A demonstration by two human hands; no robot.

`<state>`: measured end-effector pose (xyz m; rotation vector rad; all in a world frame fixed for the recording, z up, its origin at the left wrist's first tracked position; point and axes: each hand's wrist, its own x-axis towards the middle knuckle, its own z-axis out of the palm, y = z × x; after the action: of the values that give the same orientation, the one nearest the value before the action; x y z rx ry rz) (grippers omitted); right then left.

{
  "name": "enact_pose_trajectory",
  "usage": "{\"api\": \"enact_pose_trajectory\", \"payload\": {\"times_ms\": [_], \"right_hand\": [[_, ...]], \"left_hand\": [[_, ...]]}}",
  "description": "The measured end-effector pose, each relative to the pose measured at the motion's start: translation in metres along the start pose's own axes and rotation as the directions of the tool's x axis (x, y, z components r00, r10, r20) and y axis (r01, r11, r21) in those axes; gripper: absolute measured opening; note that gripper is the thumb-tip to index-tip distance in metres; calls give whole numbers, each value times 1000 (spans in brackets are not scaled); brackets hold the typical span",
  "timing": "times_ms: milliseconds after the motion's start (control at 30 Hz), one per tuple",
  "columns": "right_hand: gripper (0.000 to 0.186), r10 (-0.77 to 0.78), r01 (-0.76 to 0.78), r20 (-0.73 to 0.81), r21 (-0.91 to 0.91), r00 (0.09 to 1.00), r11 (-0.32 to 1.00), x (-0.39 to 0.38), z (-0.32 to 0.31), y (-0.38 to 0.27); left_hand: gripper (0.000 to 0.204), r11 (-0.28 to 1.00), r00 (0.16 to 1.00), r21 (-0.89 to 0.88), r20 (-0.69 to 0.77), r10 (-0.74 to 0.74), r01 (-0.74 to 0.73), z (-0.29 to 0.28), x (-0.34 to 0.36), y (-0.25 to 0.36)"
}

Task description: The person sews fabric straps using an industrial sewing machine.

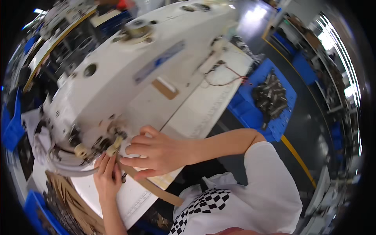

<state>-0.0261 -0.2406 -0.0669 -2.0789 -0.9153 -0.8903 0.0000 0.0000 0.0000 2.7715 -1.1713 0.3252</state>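
A long, flat tan strip [156, 190] lies in the near middle of the scene, going from under the right hand toward the person's white shirt with black checks [270, 184]. The right hand [158, 152] is just over its far end, with fingers bent and spread apart; it does not look like it is holding anything. The left hand [105, 178] is at the left end of the big white sewing machine [117, 70], its fingertips close to a small cream knob [111, 150]. I cannot tell if those fingers are pinching something. A thick grey hose [68, 171] curves just left of that hand. The machine stands on a white table [196, 121]. Brown cloth [70, 199] hangs at the near left. On the right, a blue plastic tray [288, 121] holds a heap of dark pieces [270, 96].
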Motion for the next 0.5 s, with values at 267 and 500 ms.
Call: {"api": "enact_pose_trajectory", "payload": {"times_ms": [267, 500], "right_hand": [[41, 494, -838, -863, -345, 107, -422, -275, -408, 118], [65, 605, -744, -787, -329, -124, -582, -329, -450, 166]], "left_hand": [[34, 964, 976, -264, -209, -51, -6, 120, 25, 85], [33, 970, 971, -241, -231, -57, -1, 117, 25, 91]]}}
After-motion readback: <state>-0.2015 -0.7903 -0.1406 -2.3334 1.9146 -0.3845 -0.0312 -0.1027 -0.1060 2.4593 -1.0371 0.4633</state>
